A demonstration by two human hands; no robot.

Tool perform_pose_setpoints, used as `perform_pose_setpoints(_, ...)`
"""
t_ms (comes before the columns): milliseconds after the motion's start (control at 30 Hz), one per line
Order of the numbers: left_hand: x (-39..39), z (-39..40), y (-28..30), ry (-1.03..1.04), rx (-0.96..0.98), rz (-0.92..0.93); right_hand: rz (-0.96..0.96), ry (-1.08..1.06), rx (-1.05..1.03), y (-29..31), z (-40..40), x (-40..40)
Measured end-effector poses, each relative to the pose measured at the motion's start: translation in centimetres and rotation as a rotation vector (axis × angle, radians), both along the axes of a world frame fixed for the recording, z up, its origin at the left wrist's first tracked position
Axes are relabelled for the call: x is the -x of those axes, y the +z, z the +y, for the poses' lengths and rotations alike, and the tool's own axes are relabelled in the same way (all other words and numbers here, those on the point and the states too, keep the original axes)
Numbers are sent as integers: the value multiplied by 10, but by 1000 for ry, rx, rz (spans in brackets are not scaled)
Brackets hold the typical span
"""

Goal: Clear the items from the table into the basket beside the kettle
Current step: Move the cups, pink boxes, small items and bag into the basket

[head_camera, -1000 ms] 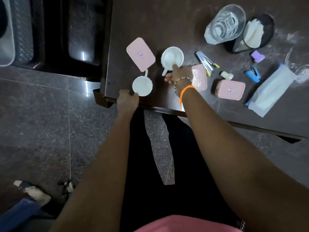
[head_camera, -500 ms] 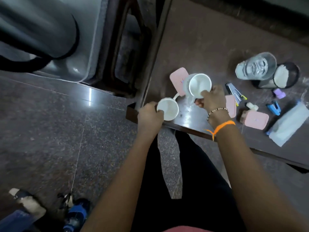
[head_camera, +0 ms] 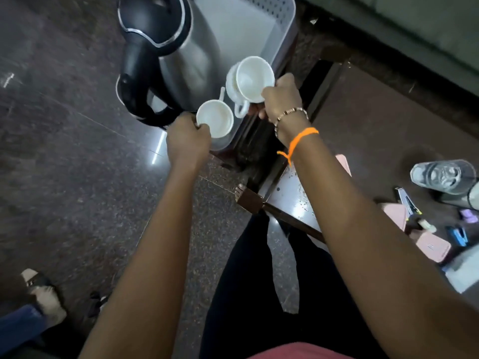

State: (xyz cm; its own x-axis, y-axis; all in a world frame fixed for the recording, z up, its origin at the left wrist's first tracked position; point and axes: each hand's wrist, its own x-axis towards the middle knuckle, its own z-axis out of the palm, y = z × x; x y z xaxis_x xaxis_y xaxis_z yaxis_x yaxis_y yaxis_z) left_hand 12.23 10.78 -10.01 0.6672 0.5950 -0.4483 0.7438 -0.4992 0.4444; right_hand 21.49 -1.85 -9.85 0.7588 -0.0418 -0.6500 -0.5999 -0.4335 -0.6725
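My left hand (head_camera: 187, 141) grips a white cup (head_camera: 215, 118) by its rim, held over the near end of the grey basket (head_camera: 282, 29). My right hand (head_camera: 281, 98) holds a second white cup (head_camera: 252, 79), tilted with its handle hanging down, a little farther in over the basket. The steel kettle (head_camera: 168, 55) with a black handle stands just left of the basket. On the dark table (head_camera: 375, 130) at the right lie pink boxes (head_camera: 431, 246), a stapler (head_camera: 407, 200), a glass jar (head_camera: 443, 176) and small blue and purple items.
The basket sits on a low dark stand beside the table's left corner (head_camera: 248, 200). A white packet (head_camera: 464, 270) lies at the table's right edge. Someone's sandalled foot (head_camera: 44, 294) is on the stone floor at the lower left.
Both hands lifted the two white cups off the table and carried them left to the basket beside the kettle. My view swung left with them.
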Motion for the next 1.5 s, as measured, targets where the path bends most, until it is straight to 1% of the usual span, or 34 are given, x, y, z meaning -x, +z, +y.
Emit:
perform_pose_setpoints(133,-18,14,-16,-121,-35,188,58,-32,28,-10,32,-20)
perform_pose_setpoints(233,-23,14,-25,-218,-42,259,95,79,173,-15,41,-26)
perform_pose_setpoints(333,-22,11,-34,-306,-82,282,77,165,346,-19,46,-29)
perform_pose_setpoints(433,-23,11,-38,-341,-142,279,36,233,468,-23,45,-32)
perform_pose_setpoints(567,-23,12,-37,-352,-178,257,-67,402,642,-24,37,-32)
perform_pose_setpoints(633,-21,10,-32,-304,-172,210,-135,437,670,-23,31,-33)
perform_pose_setpoints(733,-14,-3,-20,-130,-110,27,-234,434,663,-17,17,-27)
perform_pose_setpoints(833,-2,-34,-5,-48,-34,-132,-272,394,558,-7,-12,-5)
perform_pose_setpoints(933,13,-77,5,-73,89,-167,-214,360,480,-7,-56,26)
perform_pose_setpoints(1000,22,-109,2,-104,179,-119,-136,353,467,-13,-91,48)
perform_pose_setpoints(1100,39,-159,-14,-164,308,14,-35,329,502,-29,-150,83)
perform_pose_setpoints(1200,53,-205,-39,-242,384,179,93,231,528,-46,-210,113)
perform_pose_setpoints(1267,60,-233,-57,-263,453,294,144,139,544,-57,-247,130)
perform_pose_setpoints(1367,65,-266,-81,-154,601,391,152,24,581,-74,-298,153)
perform_pose_setpoints(1433,61,-283,-97,-67,627,400,157,20,621,-88,-329,165)
perform_pose_setpoints(1500,53,-291,-112,16,613,391,186,41,686,-100,-350,174)
